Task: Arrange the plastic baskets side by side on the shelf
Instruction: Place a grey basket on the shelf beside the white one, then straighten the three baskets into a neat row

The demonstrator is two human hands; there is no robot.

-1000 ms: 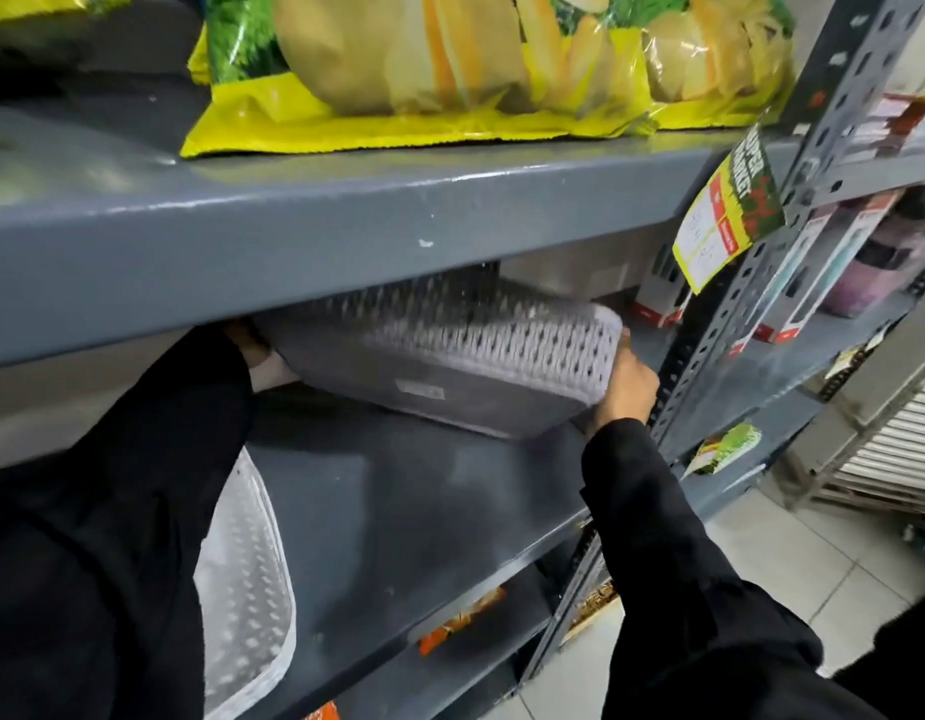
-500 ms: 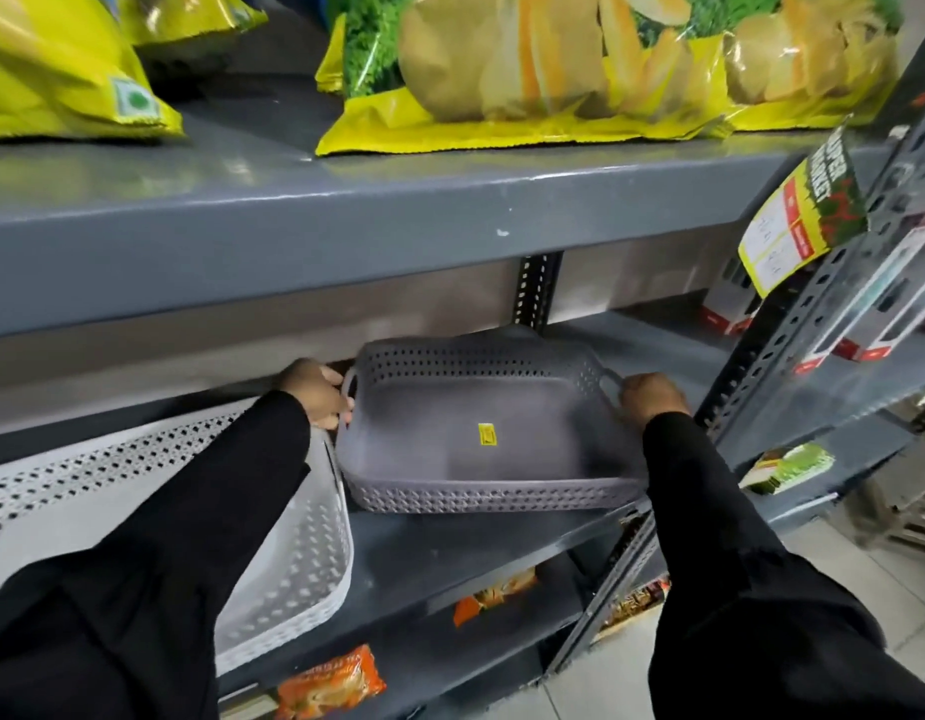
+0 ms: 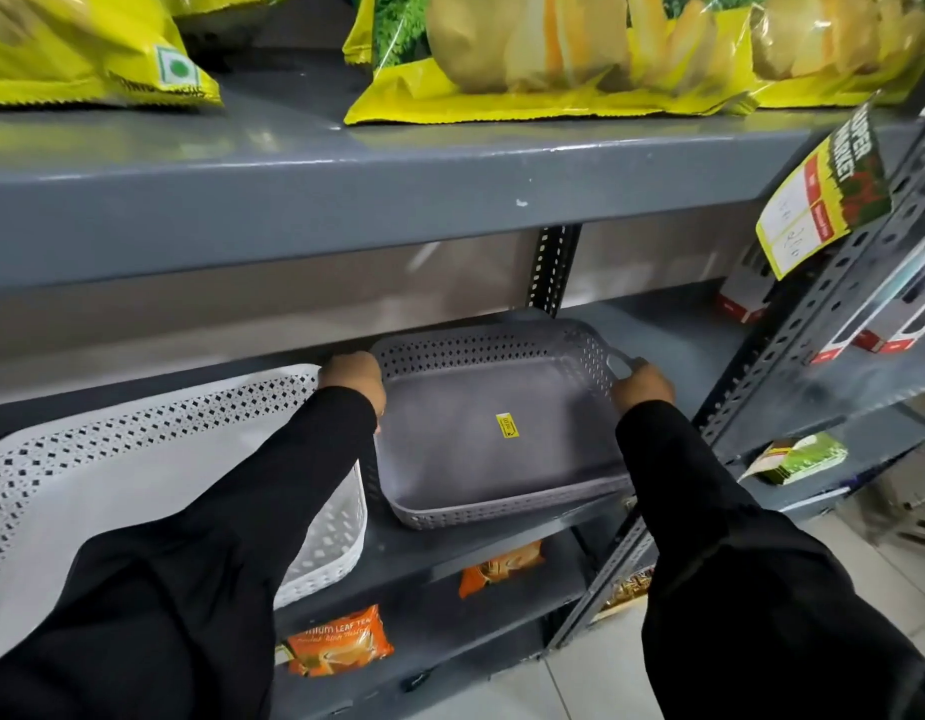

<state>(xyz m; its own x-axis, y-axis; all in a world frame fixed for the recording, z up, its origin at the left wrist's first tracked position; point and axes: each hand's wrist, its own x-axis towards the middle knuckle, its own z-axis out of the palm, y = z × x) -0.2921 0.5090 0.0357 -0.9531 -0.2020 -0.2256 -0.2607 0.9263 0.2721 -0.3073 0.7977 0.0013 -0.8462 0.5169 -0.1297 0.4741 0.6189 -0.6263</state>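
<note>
A grey perforated plastic basket (image 3: 481, 423) with a small yellow sticker inside rests flat on the grey metal shelf (image 3: 429, 548). My left hand (image 3: 354, 379) grips its left rim and my right hand (image 3: 642, 381) grips its right handle. A white perforated basket (image 3: 154, 459) lies on the same shelf directly to the left, its right wall close beside the grey one. My left sleeve covers part of the white basket.
The shelf above (image 3: 346, 200) carries yellow snack bags (image 3: 554, 54) and overhangs the baskets. A slotted upright post (image 3: 793, 356) stands right of the grey basket, with a price tag (image 3: 824, 200) hanging on it. Orange tea packets (image 3: 336, 641) lie on lower shelves.
The grey basket went from tilted bottom-up in my hands to lying flat on the shelf beside the white basket. Both hands stay on its ends.
</note>
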